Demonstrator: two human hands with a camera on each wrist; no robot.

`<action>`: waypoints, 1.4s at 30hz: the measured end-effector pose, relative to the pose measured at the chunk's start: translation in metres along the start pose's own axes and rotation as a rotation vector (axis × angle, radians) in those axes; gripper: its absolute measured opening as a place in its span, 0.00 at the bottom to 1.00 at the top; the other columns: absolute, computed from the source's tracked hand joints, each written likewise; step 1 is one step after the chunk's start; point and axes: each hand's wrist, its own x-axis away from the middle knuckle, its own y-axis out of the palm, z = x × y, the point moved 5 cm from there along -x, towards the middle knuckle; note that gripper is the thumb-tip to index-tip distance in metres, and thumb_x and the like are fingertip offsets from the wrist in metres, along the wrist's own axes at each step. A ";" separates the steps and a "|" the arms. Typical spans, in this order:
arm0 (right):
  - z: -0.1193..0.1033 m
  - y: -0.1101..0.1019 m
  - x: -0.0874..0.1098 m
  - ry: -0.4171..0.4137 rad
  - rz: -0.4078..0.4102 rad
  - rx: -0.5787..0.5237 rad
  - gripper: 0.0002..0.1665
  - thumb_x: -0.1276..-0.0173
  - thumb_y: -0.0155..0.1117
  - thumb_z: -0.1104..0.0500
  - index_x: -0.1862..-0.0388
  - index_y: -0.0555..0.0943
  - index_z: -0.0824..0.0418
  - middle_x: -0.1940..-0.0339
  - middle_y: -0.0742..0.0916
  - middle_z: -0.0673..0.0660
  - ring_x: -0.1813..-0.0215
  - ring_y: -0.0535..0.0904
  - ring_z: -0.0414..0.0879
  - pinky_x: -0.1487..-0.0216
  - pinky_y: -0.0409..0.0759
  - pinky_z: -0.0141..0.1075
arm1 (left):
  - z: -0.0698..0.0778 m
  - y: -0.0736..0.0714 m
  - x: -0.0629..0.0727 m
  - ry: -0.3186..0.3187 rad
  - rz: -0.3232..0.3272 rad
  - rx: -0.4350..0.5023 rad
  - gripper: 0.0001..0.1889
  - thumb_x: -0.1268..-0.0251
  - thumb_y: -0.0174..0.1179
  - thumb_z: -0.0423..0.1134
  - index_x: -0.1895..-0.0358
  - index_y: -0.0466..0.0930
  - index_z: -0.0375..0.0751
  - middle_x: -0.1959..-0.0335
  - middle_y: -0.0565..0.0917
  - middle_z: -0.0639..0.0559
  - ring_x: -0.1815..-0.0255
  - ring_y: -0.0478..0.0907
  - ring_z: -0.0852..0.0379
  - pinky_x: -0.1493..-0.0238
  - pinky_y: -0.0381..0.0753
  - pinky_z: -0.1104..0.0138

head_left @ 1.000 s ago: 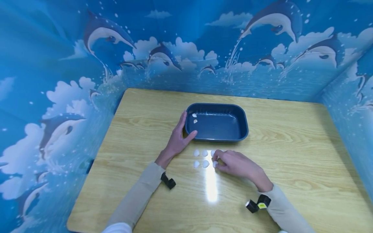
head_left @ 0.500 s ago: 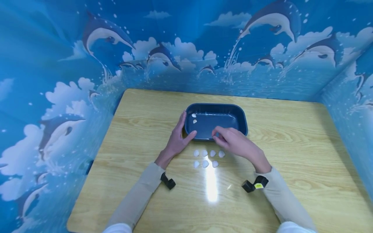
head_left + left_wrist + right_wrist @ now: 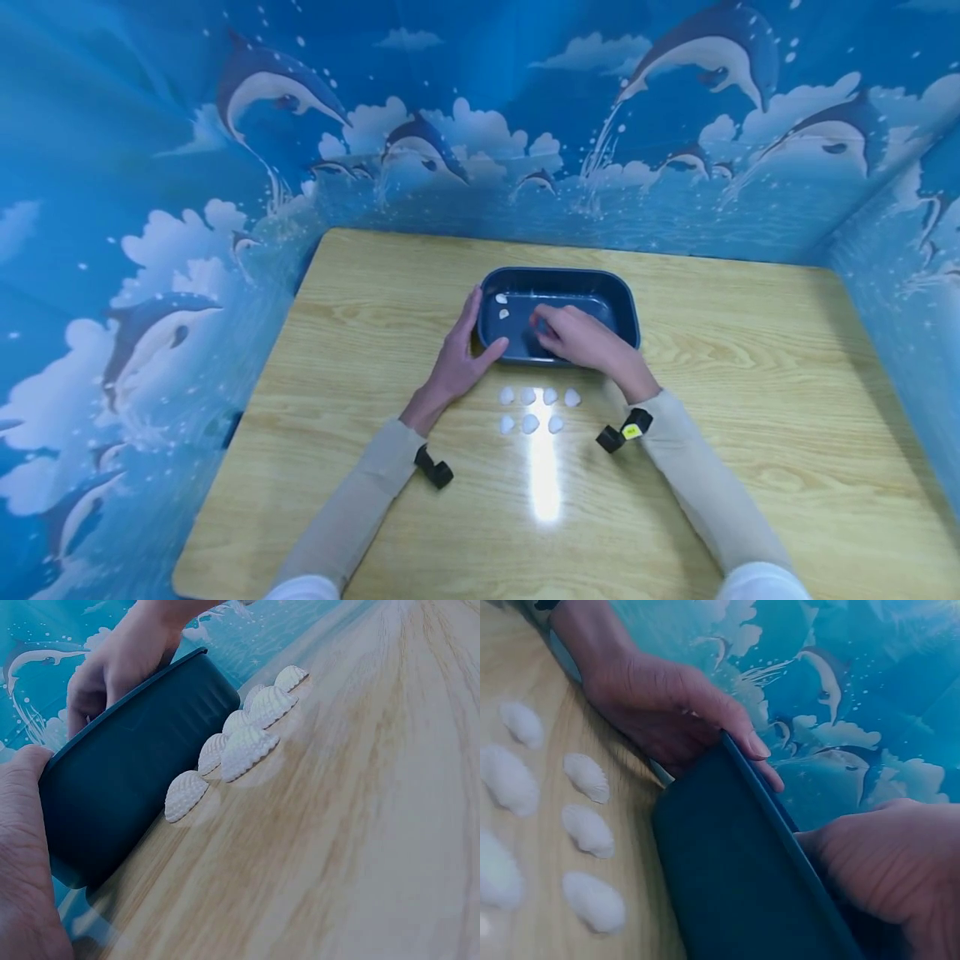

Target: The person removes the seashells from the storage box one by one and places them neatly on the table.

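Note:
A dark blue plastic basin [image 3: 600, 310] stands on the wooden table, with two small white seashells [image 3: 502, 306] inside near its left wall. My left hand [image 3: 459, 358] rests against the basin's left end, fingers straight along the outer wall and thumb at the front rim. Reaching over the front rim, my right hand [image 3: 581, 337] is inside the basin, to the right of the shells there. Its fingertips are pinched together as around a shell, which the fingers hide. In front of the basin, several ribbed white seashells [image 3: 250, 752] lie in two rows on the table.
The light wood table [image 3: 735, 400] extends around the basin on every side. Behind it and to both sides hangs a blue backdrop [image 3: 480, 200] printed with dolphins. A bright light reflection falls across the shell rows and the table before them.
My right hand has moved from the right end of the shell rows, over the front rim, into the basin and slightly left. My left hand and the basin have stayed in place.

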 end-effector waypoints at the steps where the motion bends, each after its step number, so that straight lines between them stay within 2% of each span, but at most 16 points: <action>1: 0.001 0.000 -0.004 0.002 -0.008 0.003 0.13 0.22 0.60 0.63 0.43 0.82 0.66 0.78 0.80 0.50 0.78 0.71 0.41 0.74 0.73 0.36 | 0.000 0.000 0.000 0.000 0.001 -0.001 0.49 0.26 0.63 0.45 0.13 0.38 0.57 0.12 0.43 0.51 0.13 0.39 0.60 0.15 0.45 0.55; 6: 0.003 -0.002 -0.023 0.024 -0.037 0.029 0.18 0.22 0.62 0.63 0.37 0.80 0.67 0.63 0.88 0.56 0.76 0.76 0.41 0.67 0.79 0.38 | 0.001 0.000 0.000 -0.004 -0.003 0.003 0.48 0.26 0.62 0.45 0.13 0.38 0.57 0.12 0.43 0.54 0.14 0.39 0.61 0.15 0.45 0.56; 12: 0.005 0.001 -0.045 0.035 -0.096 0.069 0.25 0.21 0.60 0.63 0.28 0.75 0.67 0.70 0.86 0.55 0.77 0.76 0.42 0.68 0.78 0.38 | 0.000 0.000 0.001 -0.012 -0.008 0.005 0.48 0.25 0.61 0.47 0.13 0.37 0.58 0.12 0.42 0.58 0.14 0.39 0.63 0.15 0.46 0.56; 16: 0.005 0.004 -0.056 0.042 -0.116 0.089 0.28 0.20 0.60 0.62 0.25 0.72 0.66 0.72 0.85 0.53 0.77 0.75 0.42 0.68 0.76 0.37 | -0.001 0.000 0.001 -0.004 -0.006 -0.002 0.48 0.25 0.61 0.47 0.13 0.38 0.57 0.12 0.43 0.54 0.14 0.39 0.63 0.15 0.46 0.56; 21: 0.007 0.008 -0.065 0.046 -0.136 0.076 0.29 0.18 0.56 0.62 0.22 0.69 0.63 0.77 0.81 0.54 0.79 0.73 0.44 0.73 0.70 0.37 | -0.001 0.000 0.000 0.010 -0.001 -0.003 0.48 0.25 0.62 0.46 0.13 0.38 0.57 0.12 0.44 0.49 0.14 0.39 0.63 0.15 0.46 0.56; 23: 0.009 0.009 -0.068 0.055 -0.136 0.087 0.28 0.18 0.55 0.62 0.21 0.70 0.62 0.74 0.83 0.55 0.77 0.75 0.45 0.74 0.70 0.37 | -0.002 0.000 0.000 0.012 -0.003 -0.005 0.48 0.25 0.62 0.46 0.13 0.38 0.57 0.12 0.44 0.49 0.14 0.39 0.63 0.15 0.46 0.57; 26: 0.011 0.011 -0.072 0.066 -0.140 0.110 0.27 0.17 0.54 0.61 0.22 0.71 0.61 0.60 0.88 0.59 0.69 0.81 0.46 0.70 0.76 0.39 | -0.002 0.000 -0.001 0.014 -0.004 -0.007 0.48 0.25 0.62 0.46 0.13 0.38 0.57 0.12 0.44 0.49 0.14 0.39 0.64 0.15 0.46 0.56; 30: 0.012 0.013 -0.074 0.061 -0.141 0.121 0.25 0.17 0.54 0.60 0.24 0.73 0.61 0.46 0.89 0.61 0.61 0.85 0.48 0.65 0.80 0.41 | -0.002 0.000 0.000 0.017 -0.004 -0.004 0.48 0.25 0.62 0.47 0.13 0.38 0.54 0.12 0.44 0.47 0.14 0.39 0.64 0.15 0.45 0.56; 36: 0.012 0.013 -0.071 0.036 -0.140 0.120 0.21 0.18 0.57 0.61 0.31 0.80 0.60 0.46 0.89 0.59 0.59 0.86 0.47 0.62 0.83 0.42 | 0.000 0.000 -0.001 0.022 -0.008 -0.004 0.48 0.24 0.61 0.46 0.13 0.38 0.53 0.12 0.44 0.47 0.14 0.39 0.63 0.15 0.46 0.56; 42: 0.010 0.016 -0.069 0.004 -0.128 0.080 0.21 0.19 0.60 0.60 0.30 0.80 0.60 0.45 0.89 0.59 0.53 0.88 0.49 0.50 0.87 0.46 | -0.001 -0.001 0.000 0.018 -0.007 -0.002 0.48 0.25 0.61 0.46 0.13 0.38 0.53 0.12 0.44 0.48 0.14 0.39 0.63 0.15 0.46 0.55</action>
